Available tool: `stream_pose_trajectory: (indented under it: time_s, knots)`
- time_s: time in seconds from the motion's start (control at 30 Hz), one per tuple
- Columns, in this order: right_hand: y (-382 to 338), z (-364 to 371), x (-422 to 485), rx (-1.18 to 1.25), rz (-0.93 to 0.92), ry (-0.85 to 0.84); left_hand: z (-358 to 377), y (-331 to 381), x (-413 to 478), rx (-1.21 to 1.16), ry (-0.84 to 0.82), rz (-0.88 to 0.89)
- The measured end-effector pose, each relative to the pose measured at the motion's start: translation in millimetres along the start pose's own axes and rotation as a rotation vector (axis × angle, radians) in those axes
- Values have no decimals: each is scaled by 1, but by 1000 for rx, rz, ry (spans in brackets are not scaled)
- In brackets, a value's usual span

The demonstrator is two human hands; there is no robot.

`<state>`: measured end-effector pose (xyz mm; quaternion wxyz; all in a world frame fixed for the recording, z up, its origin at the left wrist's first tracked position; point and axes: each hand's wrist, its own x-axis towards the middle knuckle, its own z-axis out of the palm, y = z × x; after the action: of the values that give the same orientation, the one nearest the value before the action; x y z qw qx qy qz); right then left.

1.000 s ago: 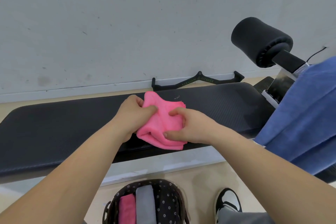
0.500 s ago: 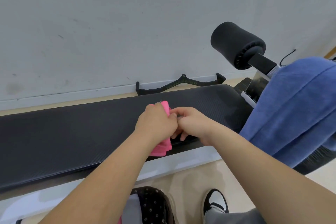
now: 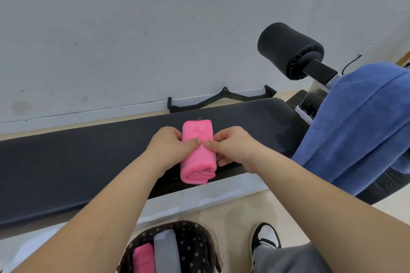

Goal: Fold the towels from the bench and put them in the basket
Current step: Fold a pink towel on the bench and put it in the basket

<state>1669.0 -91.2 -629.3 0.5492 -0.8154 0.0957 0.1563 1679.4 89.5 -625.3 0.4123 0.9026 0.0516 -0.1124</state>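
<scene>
Since half a second ago the hands have parted and the pink fleece towel, folded into a thick roll (image 3: 198, 150), shows again, lying lengthwise across the black padded desk (image 3: 66, 162). Left hand (image 3: 168, 147) pinches the roll's left side, thumb on top. Right hand (image 3: 231, 147) pinches the right side the same way, its fingers tucked under. Both are grasping the towel; thumbs nearly touch at its middle.

Step in hand: folding looks finished and the bundle is being squared off, its open end facing near. The next move probably calls for one firm grip around the roll so the layers don't spring open, then a lift off the near edge of the desk and down.

Dark dotted fabric basket (image 3: 188, 248) sits on the floor near, below the desk. A folded pink towel (image 3: 144, 259) and a folded grey towel (image 3: 166, 252) already stand in it, leaving space on the right side.

Large blue terry towel (image 3: 355, 128) is draped at the right end of the desk, still to fold. Black foam roller pad (image 3: 288, 49) is far right. Black handle bar (image 3: 221, 99) lies by the wall. Black-and-white sneaker (image 3: 264, 241) stands just right of the basket. Nothing blocks the drop.
</scene>
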Motion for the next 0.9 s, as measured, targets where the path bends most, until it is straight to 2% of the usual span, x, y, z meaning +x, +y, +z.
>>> stream_pose_trajectory:
  time_s: [0.1, 0.3, 0.43, 0.57, 0.73, 0.9]
  knots:
    - [1, 4, -11, 54, -18, -80, 1, 4, -17, -261, -139, -45]
    - [2, 11, -48, 185, 12, -257, -6, -1, -54, -465, -185, -24]
    - [4, 16, -82, 245, -51, -460, -19, -11, -84, -684, -248, 22]
    - [22, 24, -100, 109, 3, -459, -21, -33, -103, -675, -267, 1]
    - [76, 70, -88, 62, 219, -378, 17, -76, -106, -679, -266, -197]
    - [149, 113, -65, -74, 433, -436, 70, -146, -96, -606, -268, -426]
